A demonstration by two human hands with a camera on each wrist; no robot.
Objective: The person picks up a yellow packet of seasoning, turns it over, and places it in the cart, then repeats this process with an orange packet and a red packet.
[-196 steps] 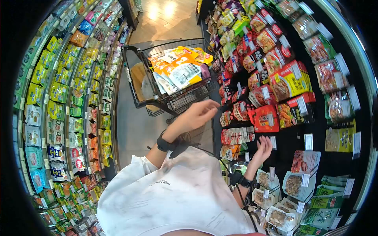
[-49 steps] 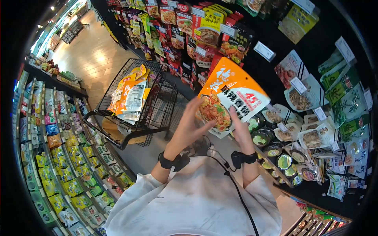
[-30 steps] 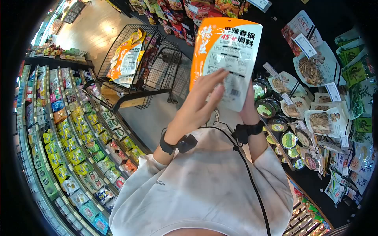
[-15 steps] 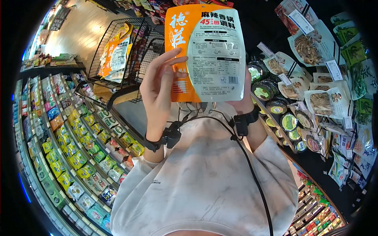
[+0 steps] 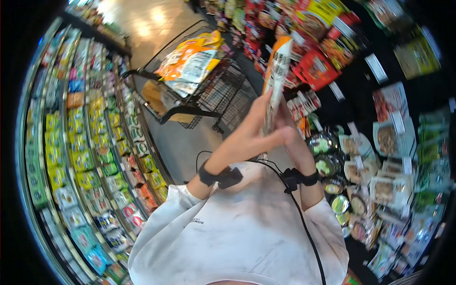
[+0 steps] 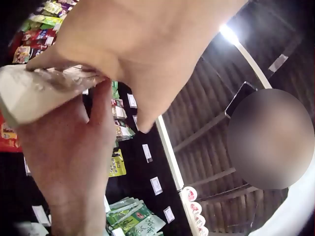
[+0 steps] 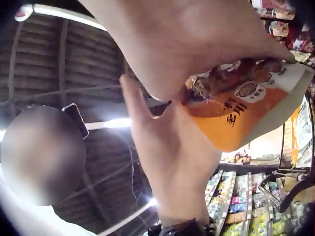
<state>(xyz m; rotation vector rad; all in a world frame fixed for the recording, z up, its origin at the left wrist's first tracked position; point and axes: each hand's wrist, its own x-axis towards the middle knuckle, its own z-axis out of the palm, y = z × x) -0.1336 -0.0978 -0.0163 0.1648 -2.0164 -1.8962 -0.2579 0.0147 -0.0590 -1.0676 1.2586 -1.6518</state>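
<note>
An orange-and-white seasoning pouch stands nearly edge-on between my two hands in the head view. My left hand lies along its left face, fingers extended and thumb stretched out to the right. My right hand grips the lower part from the other side. In the right wrist view the pouch's orange front shows printed dishes, and the left hand's fingers are hidden behind it. From the left wrist, the pouch's pale end sits between both hands.
A black wire shopping cart stands ahead to the left, with several similar orange pouches in it. Stocked shelves run along the left. On the right are hanging red packets and bagged dried goods. A black cable crosses my shirt.
My hands were bare at first, then held the pouch with its front, later its printed back, toward me. It has turned edge-on and shifted right; my left thumb has come off it.
</note>
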